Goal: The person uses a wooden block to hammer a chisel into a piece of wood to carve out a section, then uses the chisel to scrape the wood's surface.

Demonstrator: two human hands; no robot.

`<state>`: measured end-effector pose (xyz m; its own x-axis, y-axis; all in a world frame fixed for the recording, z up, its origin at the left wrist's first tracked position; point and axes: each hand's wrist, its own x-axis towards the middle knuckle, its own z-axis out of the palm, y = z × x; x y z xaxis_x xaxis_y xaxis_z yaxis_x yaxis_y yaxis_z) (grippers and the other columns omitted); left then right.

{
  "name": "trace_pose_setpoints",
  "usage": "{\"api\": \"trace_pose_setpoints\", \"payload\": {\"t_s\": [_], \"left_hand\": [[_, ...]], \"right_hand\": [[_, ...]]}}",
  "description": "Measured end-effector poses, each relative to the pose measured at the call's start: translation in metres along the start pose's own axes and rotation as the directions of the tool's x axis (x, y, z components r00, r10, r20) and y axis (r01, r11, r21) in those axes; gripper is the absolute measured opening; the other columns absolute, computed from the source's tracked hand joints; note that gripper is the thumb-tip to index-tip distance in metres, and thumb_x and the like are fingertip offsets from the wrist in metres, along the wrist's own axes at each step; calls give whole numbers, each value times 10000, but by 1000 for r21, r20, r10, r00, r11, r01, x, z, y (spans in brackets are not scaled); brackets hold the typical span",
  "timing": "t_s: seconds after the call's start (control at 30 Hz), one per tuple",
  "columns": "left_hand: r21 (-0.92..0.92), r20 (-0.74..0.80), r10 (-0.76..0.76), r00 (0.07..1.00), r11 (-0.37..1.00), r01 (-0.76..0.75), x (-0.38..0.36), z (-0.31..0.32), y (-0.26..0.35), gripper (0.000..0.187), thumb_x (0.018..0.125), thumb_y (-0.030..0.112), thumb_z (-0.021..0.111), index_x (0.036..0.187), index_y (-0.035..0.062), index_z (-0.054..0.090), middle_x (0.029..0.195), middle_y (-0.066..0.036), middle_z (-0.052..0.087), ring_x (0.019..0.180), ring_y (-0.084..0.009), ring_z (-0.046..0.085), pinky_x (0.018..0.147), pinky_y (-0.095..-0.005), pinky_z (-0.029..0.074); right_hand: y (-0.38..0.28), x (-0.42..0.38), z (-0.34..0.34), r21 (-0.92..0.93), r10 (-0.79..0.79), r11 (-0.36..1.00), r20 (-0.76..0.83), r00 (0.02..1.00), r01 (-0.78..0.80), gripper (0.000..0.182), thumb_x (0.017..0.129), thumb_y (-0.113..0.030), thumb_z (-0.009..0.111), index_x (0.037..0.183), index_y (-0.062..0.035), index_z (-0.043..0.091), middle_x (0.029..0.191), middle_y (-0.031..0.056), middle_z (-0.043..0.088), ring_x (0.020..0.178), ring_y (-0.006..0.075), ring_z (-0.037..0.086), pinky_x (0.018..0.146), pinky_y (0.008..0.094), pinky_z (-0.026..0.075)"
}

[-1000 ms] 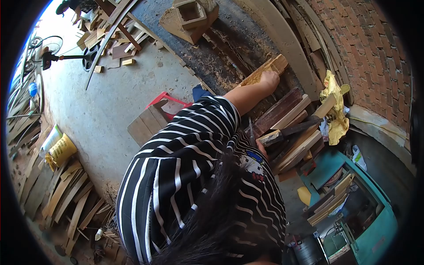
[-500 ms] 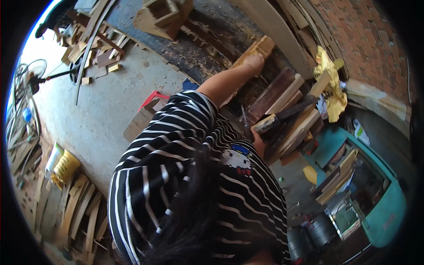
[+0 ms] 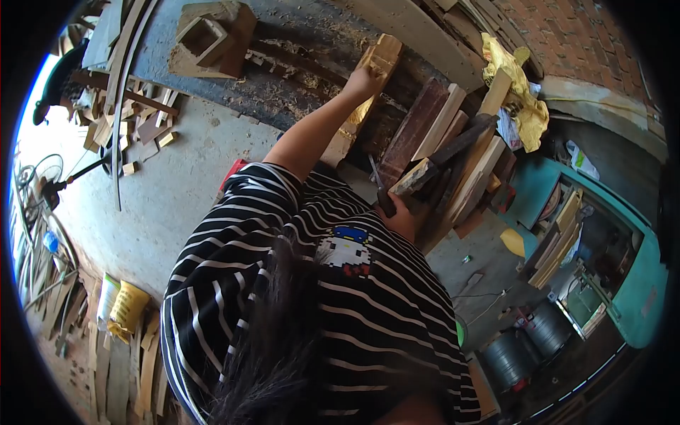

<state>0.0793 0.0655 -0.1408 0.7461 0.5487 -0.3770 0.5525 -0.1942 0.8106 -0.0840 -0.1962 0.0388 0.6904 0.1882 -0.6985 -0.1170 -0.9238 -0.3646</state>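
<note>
Head view, looking down over your striped black-and-white shirt (image 3: 283, 283). Your left hand (image 3: 363, 81) is stretched out toward 12 o'clock and rests on the pale yellowish wooden block (image 3: 377, 64) on the dark, sawdust-strewn workbench (image 3: 283, 78). The fingers are curled down over the block's near part, pressing or gripping it; which of the two you cannot tell from here. The block's long axis runs from about 7 o'clock up to 1 o'clock, roughly in line with your forearm.

Your right hand (image 3: 400, 216) sits close to your chest, clenched around the dark handle of a thin metal tool (image 3: 377, 185), whose shaft points up toward 11 o'clock. The block lies well apart from that tool tip, up at 12 o'clock, so the left hand is the one on it and the right is the farther.

Just to the right, at 1 to 2 o'clock, lies a stack of dark and light wooden offcuts (image 3: 446, 156), with a crumpled yellow cloth (image 3: 513, 92) beyond it against the red brick wall (image 3: 588, 42). A teal metal machine (image 3: 623, 283) stands at 4 o'clock.
</note>
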Motion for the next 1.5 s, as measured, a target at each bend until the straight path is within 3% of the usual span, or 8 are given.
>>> {"api": "trace_pose_setpoints", "payload": {"t_s": [0.37, 0.57, 0.8, 0.9, 1.1, 1.17, 1.3, 1.5], "left_hand": [[320, -12, 68, 998, 945, -60, -21, -3, 38, 267, 828, 367, 578, 875, 126, 681, 936, -123, 675, 873, -300, 649, 759, -411, 508], [440, 3, 115, 993, 892, -105, -16, 4, 38, 253, 863, 228, 490, 954, 53, 648, 943, -163, 671, 878, -325, 658, 738, -438, 519], [338, 21, -101, 995, 937, 88, -7, 3, 37, 367, 835, 356, 538, 1029, 70, 662, 1001, -189, 660, 971, -342, 627, 840, -422, 496], [270, 39, -169, 985, 951, 152, -2, 5, 33, 276, 826, 242, 582, 1012, 49, 647, 1074, -166, 646, 1013, -323, 620, 844, -416, 501], [118, -1, -145, 989, 982, 144, -20, 7, 32, 321, 854, 271, 558, 1045, 19, 615, 1119, -183, 615, 1062, -334, 579, 865, -432, 474], [352, -105, 140, 985, 931, -95, -39, 10, 23, 339, 886, 267, 500, 1125, 33, 559, 1184, -177, 552, 1131, -351, 512, 906, -453, 436], [531, 59, 451, 890, 741, -411, -73, 9, -21, 348, 893, 273, 462, 1166, 65, 526, 1167, -154, 540, 1101, -327, 504, 917, -463, 404], [598, 262, 470, 843, 607, -524, -119, -42, -39, 319, 876, 299, 474, 1119, 126, 584, 1105, -55, 607, 1133, -212, 507, 977, -444, 316]], "right_hand": [[-17, -13, -7, -9, 25, 1000, -62, 998, -26, 582, 755, -348, 711, 1257, -106, 540, 1139, 171, 620, 1053, 323, 600, 880, 367, 471], [-7, -8, 0, 13, -32, 999, -62, 998, 32, 579, 765, -367, 697, 1245, -83, 542, 1147, 178, 613, 1063, 325, 590, 891, 379, 464], [1, -7, 5, 82, -57, 994, -154, 986, 70, 544, 747, -306, 656, 1239, -100, 545, 1070, 222, 629, 1008, 378, 599, 847, 436, 482], [0, -11, 7, 108, -46, 992, -165, 985, 64, 530, 752, -285, 656, 1235, -95, 547, 1072, 220, 629, 1009, 378, 598, 854, 436, 480], [-12, -20, 0, 148, 43, 989, -148, 988, -21, 498, 764, -244, 661, 1225, -89, 553, 1109, 216, 615, 1024, 375, 593, 875, 432, 474], [-11, -21, 3, 151, 67, 988, -147, 987, -45, 491, 766, -240, 664, 1221, -88, 556, 1122, 216, 610, 1033, 374, 590, 879, 431, 472], [-1, -18, 8, 171, 91, 982, -83, 992, -75, 528, 794, -264, 643, 1272, -83, 506, 1148, 217, 599, 1052, 369, 586, 886, 418, 465], [30, -6, 26, 225, 9, 974, 38, 999, -17, 558, 841, -268, 593, 1328, -57, 423, 1167, 249, 573, 1066, 394, 570, 888, 420, 454]]}}
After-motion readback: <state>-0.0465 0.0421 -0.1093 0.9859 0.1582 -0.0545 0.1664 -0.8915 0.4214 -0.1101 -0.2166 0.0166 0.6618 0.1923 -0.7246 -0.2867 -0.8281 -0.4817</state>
